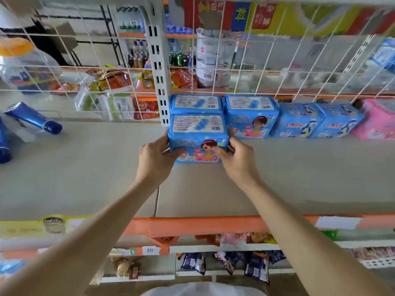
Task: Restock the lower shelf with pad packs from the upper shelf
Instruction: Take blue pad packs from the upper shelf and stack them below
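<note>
A blue pad pack [197, 135] with a cartoon girl on its front stands on the beige upper shelf [96, 167]. My left hand [155, 159] grips its left side and my right hand [234, 157] grips its right side. A second identical pack [196, 103] stands right behind it. To the right runs a row of packs: one like it [251, 116], two darker blue ones [299, 120] [337, 120], and a pink one [378, 120]. Below the orange shelf edge [203, 226], lower shelves [213, 272] show small dark packets.
A white wire grid [277, 71] backs the shelf, with a slotted white upright [158, 82] just left of the packs. A blue tube [32, 118] lies at the shelf's left. Snack packs and bottles sit behind the grid.
</note>
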Action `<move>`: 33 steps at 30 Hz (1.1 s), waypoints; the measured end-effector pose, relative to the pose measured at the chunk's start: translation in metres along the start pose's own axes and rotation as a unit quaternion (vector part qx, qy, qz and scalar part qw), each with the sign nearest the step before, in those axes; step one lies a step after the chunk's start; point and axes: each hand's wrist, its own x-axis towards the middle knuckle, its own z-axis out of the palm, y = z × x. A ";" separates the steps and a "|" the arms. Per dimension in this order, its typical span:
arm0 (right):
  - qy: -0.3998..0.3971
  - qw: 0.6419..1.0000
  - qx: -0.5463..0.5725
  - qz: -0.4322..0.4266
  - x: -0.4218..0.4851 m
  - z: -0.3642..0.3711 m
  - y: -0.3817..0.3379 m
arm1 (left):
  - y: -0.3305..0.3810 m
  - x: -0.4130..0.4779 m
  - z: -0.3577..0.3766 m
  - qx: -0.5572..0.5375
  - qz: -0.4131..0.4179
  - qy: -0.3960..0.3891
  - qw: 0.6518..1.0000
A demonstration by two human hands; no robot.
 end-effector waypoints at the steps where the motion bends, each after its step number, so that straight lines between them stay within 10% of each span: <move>1: 0.002 1.000 0.001 -0.001 0.001 0.001 0.001 | -0.003 -0.001 0.001 -0.001 0.000 0.005 1.000; 18: 0.019 1.000 -0.021 -0.006 0.012 0.012 0.005 | -0.021 0.021 0.004 -0.007 -0.016 0.005 1.000; 33: -0.004 0.989 -0.119 0.083 -0.020 -0.004 -0.033 | -0.004 -0.016 -0.025 0.226 0.021 -0.037 0.973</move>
